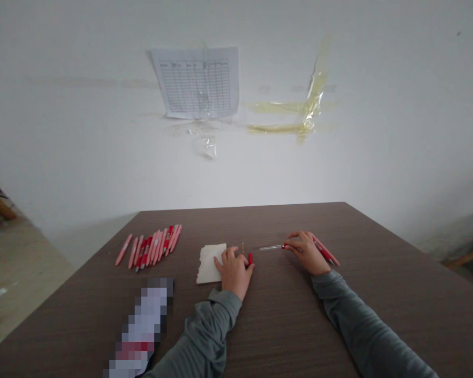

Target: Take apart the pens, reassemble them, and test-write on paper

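My left hand [236, 270] rests at the right edge of a folded cream paper [212, 264] on the table, its fingers bent. A short red piece [250, 258] stands out by its fingertips, and a small brownish stick [243, 248] shows just beyond them. To the right, my right hand [308, 253] pinches the red end of a thin clear tube [271, 247] that points left. Under and beside that hand lie a few red and pink pens [325, 250]. What my left fingers hold, if anything, is hidden.
A row of several pink and red pens [153, 248] lies at the table's left. Nearer me is a blurred-out long object [142, 328]. Behind the brown table [284, 315] rises a white wall with a taped printed sheet [199, 83] and yellowed tape.
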